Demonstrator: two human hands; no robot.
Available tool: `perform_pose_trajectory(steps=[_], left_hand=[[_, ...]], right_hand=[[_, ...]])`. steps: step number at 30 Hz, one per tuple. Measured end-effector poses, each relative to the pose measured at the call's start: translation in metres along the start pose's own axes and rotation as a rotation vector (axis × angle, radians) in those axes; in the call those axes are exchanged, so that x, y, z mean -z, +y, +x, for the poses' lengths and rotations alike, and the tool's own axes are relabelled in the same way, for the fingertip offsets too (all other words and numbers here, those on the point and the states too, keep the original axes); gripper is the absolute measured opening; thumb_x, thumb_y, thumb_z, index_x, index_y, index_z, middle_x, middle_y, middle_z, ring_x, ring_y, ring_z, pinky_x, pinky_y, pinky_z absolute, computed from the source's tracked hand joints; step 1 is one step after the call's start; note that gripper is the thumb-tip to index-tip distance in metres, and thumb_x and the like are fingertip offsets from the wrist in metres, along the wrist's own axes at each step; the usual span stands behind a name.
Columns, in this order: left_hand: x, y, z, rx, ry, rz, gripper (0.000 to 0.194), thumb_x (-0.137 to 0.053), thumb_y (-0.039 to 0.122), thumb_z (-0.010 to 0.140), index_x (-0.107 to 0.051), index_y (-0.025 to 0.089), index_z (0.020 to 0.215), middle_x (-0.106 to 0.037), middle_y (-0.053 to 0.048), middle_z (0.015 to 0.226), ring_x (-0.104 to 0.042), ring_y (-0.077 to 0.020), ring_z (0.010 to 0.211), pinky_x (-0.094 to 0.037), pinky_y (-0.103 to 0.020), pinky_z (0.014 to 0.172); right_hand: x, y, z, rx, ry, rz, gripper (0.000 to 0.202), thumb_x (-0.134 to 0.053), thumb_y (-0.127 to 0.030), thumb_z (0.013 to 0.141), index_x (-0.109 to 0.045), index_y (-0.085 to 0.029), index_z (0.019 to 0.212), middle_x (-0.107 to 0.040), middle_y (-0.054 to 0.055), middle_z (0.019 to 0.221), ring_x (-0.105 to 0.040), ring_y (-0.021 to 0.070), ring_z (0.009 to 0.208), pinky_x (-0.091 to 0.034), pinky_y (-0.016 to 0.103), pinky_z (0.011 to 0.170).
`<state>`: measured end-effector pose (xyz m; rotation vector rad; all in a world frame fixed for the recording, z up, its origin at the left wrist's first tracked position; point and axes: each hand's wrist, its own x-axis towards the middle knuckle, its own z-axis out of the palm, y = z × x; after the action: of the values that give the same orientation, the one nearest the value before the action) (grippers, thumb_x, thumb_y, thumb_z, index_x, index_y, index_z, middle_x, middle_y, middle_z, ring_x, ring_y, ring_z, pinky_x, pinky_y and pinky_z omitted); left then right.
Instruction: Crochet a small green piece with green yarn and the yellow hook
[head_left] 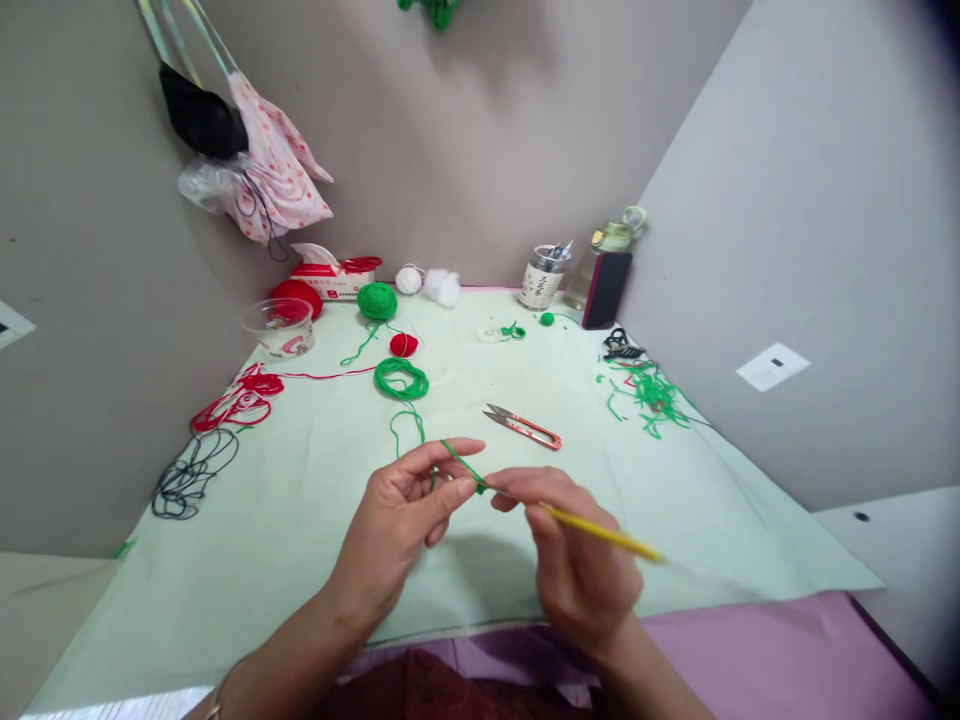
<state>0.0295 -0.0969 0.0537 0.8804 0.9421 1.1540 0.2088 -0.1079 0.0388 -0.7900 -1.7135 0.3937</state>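
Observation:
Green yarn point(461, 459) runs over the raised index finger of my left hand point(412, 510). The thumb and fingers of that hand pinch a tiny green stitched piece point(480, 487). My right hand point(581, 545) grips a crochet hook with a yellow handle point(600, 530), its tip meeting the green piece at my left fingertips. The hook's very end is hidden by the fingers and yarn. From my left hand the strand trails back to a loose green yarn coil point(401, 379). Orange-handled thread snips point(525, 427) lie just beyond my hands.
Red yarn point(240, 400) and a dark cord point(193, 475) lie at the left. Behind them stand a clear plastic tub point(279, 328) and a green yarn ball point(377, 300). A pen cup point(543, 280), a phone point(607, 290) and green scraps point(652, 395) are at the right.

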Motion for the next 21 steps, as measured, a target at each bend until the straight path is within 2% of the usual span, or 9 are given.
perform_pose_trajectory(steps=[2,5,7,10,12,14,17,21], left_hand=[[0.001,-0.002,0.000,-0.020,0.027,0.034,0.034,-0.092,0.031,0.082,-0.086,0.025,0.115,-0.064,0.002,0.080,-0.042,-0.0064,0.054,-0.031,-0.023,0.051],[0.000,-0.005,0.001,0.017,0.008,-0.046,0.048,-0.095,0.030,0.078,-0.083,0.025,0.124,-0.063,0.003,0.080,-0.041,-0.0060,0.055,-0.030,-0.021,0.050],[-0.002,-0.005,0.002,0.095,-0.059,-0.152,0.051,-0.096,0.032,0.078,-0.081,0.023,0.125,-0.059,0.005,0.075,-0.035,-0.0038,0.051,-0.026,-0.020,0.048],[-0.004,-0.002,0.002,0.227,-0.153,-0.292,0.045,-0.096,0.031,0.078,-0.083,0.018,0.119,-0.050,0.008,0.066,-0.024,-0.0006,0.046,-0.019,-0.019,0.046],[-0.004,0.002,0.002,0.240,-0.147,-0.326,0.041,-0.096,0.027,0.077,-0.084,0.017,0.115,-0.049,0.008,0.067,-0.022,0.0009,0.045,-0.018,-0.019,0.045],[-0.005,0.004,0.001,0.197,-0.108,-0.304,0.040,-0.097,0.024,0.076,-0.085,0.020,0.114,-0.053,0.007,0.073,-0.024,0.0016,0.046,-0.018,-0.018,0.045],[-0.007,0.004,-0.002,0.130,-0.090,-0.215,0.043,-0.096,0.025,0.077,-0.084,0.024,0.119,-0.058,0.005,0.078,-0.031,-0.0002,0.049,-0.021,-0.018,0.046],[-0.009,-0.004,-0.004,0.067,-0.033,-0.134,0.043,-0.094,0.024,0.080,-0.084,0.026,0.122,-0.062,0.004,0.082,-0.036,-0.0008,0.050,-0.025,-0.019,0.048]], right_hand=[[-0.001,0.001,-0.001,0.195,-0.061,-0.181,0.031,-0.056,-0.011,0.105,-0.070,-0.022,0.131,-0.083,0.011,0.107,-0.080,0.0215,0.096,-0.066,0.032,0.078],[-0.006,0.003,-0.002,0.320,-0.110,-0.366,0.039,-0.059,-0.007,0.102,-0.072,-0.023,0.136,-0.082,0.012,0.109,-0.079,0.0220,0.098,-0.067,0.032,0.080],[-0.008,0.004,-0.004,0.275,-0.071,-0.345,0.041,-0.061,-0.006,0.101,-0.076,-0.028,0.132,-0.081,0.009,0.108,-0.078,0.0216,0.098,-0.066,0.032,0.082],[-0.008,0.003,-0.004,0.098,0.044,-0.191,0.035,-0.060,-0.009,0.103,-0.078,-0.030,0.124,-0.079,0.008,0.106,-0.076,0.0221,0.095,-0.065,0.035,0.077],[-0.006,0.001,-0.001,-0.056,0.105,0.002,0.028,-0.056,-0.014,0.106,-0.078,-0.027,0.115,-0.077,0.007,0.097,-0.073,0.0204,0.083,-0.063,0.035,0.070],[-0.005,-0.001,0.004,-0.170,0.114,0.211,0.024,-0.056,-0.020,0.108,-0.079,-0.025,0.106,-0.076,0.006,0.091,-0.070,0.0185,0.074,-0.061,0.034,0.066],[-0.007,-0.002,0.008,-0.191,0.071,0.298,0.020,-0.062,-0.023,0.106,-0.081,-0.026,0.104,-0.080,0.006,0.095,-0.075,0.0209,0.084,-0.062,0.034,0.069],[-0.013,0.000,0.002,-0.127,0.056,0.124,0.026,-0.063,-0.013,0.104,-0.081,-0.028,0.115,-0.082,0.006,0.099,-0.077,0.0209,0.088,-0.064,0.033,0.071]])
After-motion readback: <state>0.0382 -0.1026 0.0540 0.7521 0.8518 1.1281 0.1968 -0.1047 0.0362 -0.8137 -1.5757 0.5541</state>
